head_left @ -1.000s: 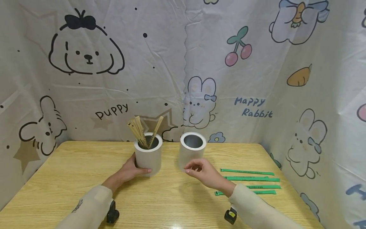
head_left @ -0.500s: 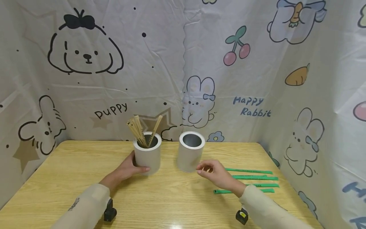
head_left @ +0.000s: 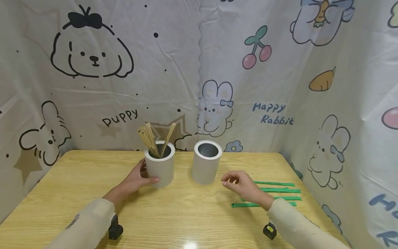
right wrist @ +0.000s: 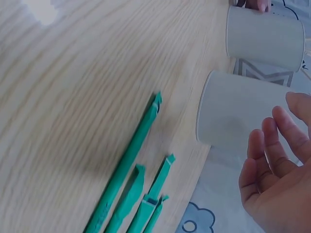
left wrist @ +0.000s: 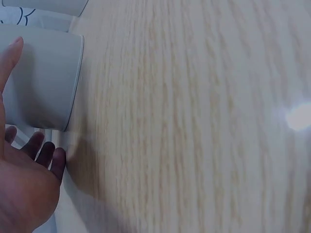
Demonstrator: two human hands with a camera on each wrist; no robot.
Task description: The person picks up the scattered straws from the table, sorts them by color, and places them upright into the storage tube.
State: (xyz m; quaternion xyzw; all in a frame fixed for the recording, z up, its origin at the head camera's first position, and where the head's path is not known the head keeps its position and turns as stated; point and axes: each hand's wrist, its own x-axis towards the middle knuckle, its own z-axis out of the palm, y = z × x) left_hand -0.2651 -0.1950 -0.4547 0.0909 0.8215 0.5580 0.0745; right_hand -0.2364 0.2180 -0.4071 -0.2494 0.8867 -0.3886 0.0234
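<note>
My left hand (head_left: 132, 180) is at the left side of a pale cylindrical canister (head_left: 161, 174), its thumb across the front. In the left wrist view the fingers (left wrist: 46, 154) are loosely bent and appear apart from the wall. Several slim tan printed sticks (head_left: 147, 138) lean inside this canister. A matching canister (head_left: 205, 171) stands to its right, with no contents visible through its mouth. My right hand (head_left: 244, 186) hovers right of that second canister, fingers loosely bent and holding nothing. Below and beyond it lie several slim green wrapped sticks (right wrist: 129, 160), partly hidden by the hand and forearm.
Everything stands on a wood-grain table (head_left: 180, 218). A printed cloth curtain (head_left: 174, 69) hangs close behind the table's back edge and along the sides. Dark wrist cameras (head_left: 115, 230) sit under both sleeves.
My right hand has moved right, away from the front of the second canister toward the green sticks. My left hand has slid slightly left along its canister. The view has shifted a little.
</note>
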